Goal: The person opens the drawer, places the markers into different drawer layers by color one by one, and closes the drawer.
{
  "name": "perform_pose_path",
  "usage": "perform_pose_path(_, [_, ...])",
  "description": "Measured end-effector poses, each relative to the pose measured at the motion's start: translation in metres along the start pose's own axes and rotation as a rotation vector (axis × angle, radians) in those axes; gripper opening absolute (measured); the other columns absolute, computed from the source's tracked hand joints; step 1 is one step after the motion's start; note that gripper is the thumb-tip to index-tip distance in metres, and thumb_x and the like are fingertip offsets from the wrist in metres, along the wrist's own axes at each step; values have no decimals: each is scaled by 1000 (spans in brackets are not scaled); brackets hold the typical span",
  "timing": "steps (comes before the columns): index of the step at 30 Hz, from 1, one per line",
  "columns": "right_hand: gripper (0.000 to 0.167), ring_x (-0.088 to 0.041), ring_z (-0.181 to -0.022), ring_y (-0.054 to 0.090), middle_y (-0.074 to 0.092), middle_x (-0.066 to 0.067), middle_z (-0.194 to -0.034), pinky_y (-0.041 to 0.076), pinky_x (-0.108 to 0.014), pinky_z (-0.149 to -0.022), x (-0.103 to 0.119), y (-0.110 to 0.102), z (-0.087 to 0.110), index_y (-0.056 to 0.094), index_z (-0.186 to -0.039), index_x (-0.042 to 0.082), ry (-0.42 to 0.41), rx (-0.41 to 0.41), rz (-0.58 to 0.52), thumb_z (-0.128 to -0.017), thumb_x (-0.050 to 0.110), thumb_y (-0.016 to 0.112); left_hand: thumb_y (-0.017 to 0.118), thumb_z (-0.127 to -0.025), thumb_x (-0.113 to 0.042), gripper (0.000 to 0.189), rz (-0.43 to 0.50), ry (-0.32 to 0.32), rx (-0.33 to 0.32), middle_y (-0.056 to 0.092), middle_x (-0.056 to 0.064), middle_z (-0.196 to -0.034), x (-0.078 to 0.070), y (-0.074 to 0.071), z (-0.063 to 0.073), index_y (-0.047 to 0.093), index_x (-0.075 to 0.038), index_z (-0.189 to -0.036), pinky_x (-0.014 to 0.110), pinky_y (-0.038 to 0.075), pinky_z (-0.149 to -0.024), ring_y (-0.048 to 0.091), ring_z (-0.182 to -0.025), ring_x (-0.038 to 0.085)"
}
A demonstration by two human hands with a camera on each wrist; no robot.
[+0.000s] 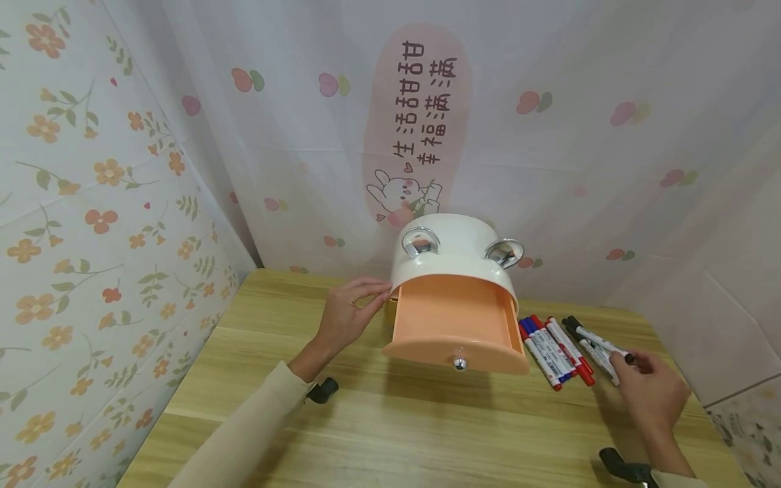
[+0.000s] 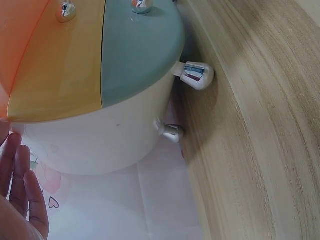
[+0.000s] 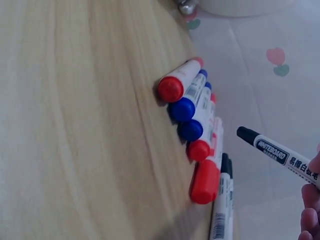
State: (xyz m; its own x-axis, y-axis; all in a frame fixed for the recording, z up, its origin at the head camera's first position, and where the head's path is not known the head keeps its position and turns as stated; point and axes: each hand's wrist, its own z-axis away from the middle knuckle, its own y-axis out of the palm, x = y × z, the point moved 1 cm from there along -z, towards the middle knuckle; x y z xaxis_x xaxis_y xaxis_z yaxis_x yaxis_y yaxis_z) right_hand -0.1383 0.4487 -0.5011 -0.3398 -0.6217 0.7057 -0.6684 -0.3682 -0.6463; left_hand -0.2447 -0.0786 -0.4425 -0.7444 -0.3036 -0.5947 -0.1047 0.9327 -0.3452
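Right wrist: white, black-capped marker [image 3: 278, 154] in pinching right grip [image 1: 654, 392], left grip [image 1: 343, 313] spread.

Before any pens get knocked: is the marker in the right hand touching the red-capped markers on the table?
Apart. The right wrist view shows curtain between the held marker and the red-capped markers.

Cabinet [image 1: 457, 234]: white
Top drawer [image 1: 454, 315]: orange
Markers [image 1: 550, 352]: white with red, blue or black
Worktop [image 1: 427, 434]: pale wood grain
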Motion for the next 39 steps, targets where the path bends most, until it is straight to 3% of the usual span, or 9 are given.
perform_pose_path(10, [41,9,-64,47,50,33,-69,37,-21,-62,19,-4,2,81,-119,-2,16,18,-14,-94,31,78,88,-92,0,18,2,2,-4,83,10,-109,0,0,-1,87,-1,-110,45,67,-81,81,-99,29])
perform_pose_path(28, [37,18,-59,46,43,44,-64,35,-13,-57,45,-10,14,82,-115,-3,-99,-22,-61,-93,28,83,87,-93,0,18,-2,-9,1,83,10,-110,-1,0,-1,87,-1,-110,45,67,-85,81,-101,28])
perform_pose_path(39, [31,17,-59,47,47,42,-68,33,-21,-60,62,-13,24,82,-110,-3,-186,-36,-100,-91,21,84,87,-93,0,17,-4,-19,8,83,10,-110,-1,0,0,87,-1,-110,43,67,-82,81,-101,28])
